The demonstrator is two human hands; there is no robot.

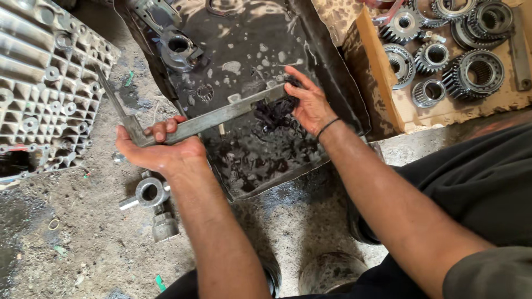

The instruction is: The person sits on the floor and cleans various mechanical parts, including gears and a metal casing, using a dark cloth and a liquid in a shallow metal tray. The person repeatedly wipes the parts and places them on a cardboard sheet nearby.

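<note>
My left hand grips the near end of a long grey metal bar, which reaches across a black tray of dark oily liquid. At the bar's far end my right hand presses a black wet rag against it. The bar's bent end points up and left past my left hand. A black band sits on my right wrist.
A ribbed aluminium housing lies at the left. In the tray rests a metal fork part. A cardboard box at the right holds several gears. Small metal fittings lie on the dirty concrete floor.
</note>
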